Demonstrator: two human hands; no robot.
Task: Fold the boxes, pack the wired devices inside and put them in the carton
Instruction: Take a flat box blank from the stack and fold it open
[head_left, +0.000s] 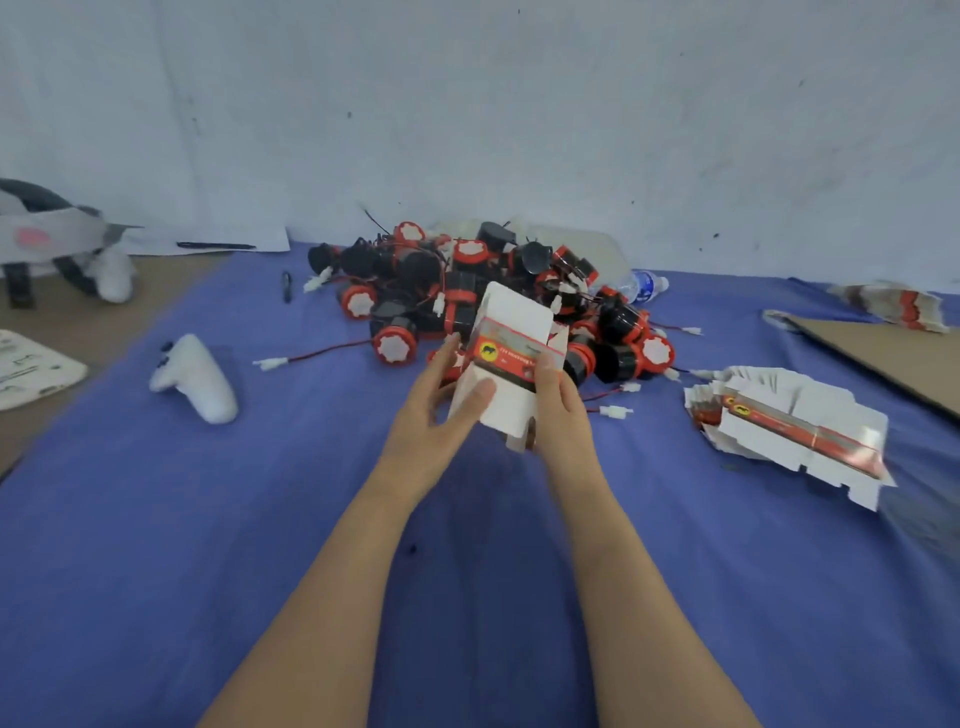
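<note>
Left hand (431, 415) and right hand (560, 410) grip a half-folded white, red-banded box (511, 319).

There is one white box (513, 404), opened up. There is one big pile of wired devices (483, 291), black and red, too many to count. Flat boxes lie in two stacks, a near stack (789, 421) and a far stack (898, 306). There is one water bottle (641, 286), one white controller (195, 379), one headset (57, 234), one pen (215, 245) and one brown cardboard sheet (893, 358).
</note>
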